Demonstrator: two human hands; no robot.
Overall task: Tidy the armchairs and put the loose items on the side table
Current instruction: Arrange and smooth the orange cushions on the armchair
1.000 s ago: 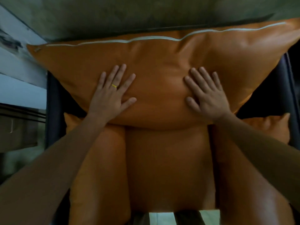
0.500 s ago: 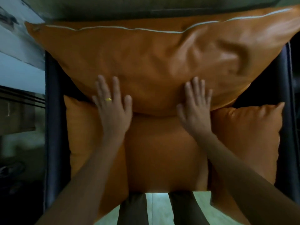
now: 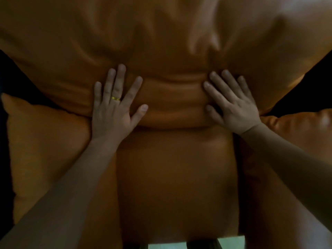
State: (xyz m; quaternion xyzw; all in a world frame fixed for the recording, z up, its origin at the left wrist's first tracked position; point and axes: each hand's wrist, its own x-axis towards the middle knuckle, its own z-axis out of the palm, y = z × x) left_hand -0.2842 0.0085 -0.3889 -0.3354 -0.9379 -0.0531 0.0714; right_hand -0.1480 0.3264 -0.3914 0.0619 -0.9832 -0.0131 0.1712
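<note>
While you lean over the armchair (image 3: 305, 92), the big orange back cushion (image 3: 161, 38) fills the whole top of the view, just behind the seat. Its bottom edge rests on the seat cushion (image 3: 176, 177), which lies flat in the middle, right below you. Your left hand (image 3: 113, 114) lies flat on the low part of the back cushion, left of the middle, with its fingers (image 3: 133, 88) spread wide and pointing up. Your right hand (image 3: 233, 108) lies flat on the same cushion, right of the middle, and it is spread out too. Both hands press on the soft cover; they do not pinch it or curl round it. Between your hands the cover is pushed into a few soft folds (image 3: 172, 97) that run from side to side. A thin yellow ring (image 3: 115, 99) sits on one finger of your left hand. A small left cushion (image 3: 45, 150), orange too, stands at the left side of the seat, under your left arm, and a small right cushion (image 3: 301, 128) stands at the right side, under your right arm. Past them, at both edges, the chair looks dark, almost black. At the very bottom, past the front of the seat, a pale strip of floor (image 3: 167, 246) shows. It is all dim and a bit blurry.
</note>
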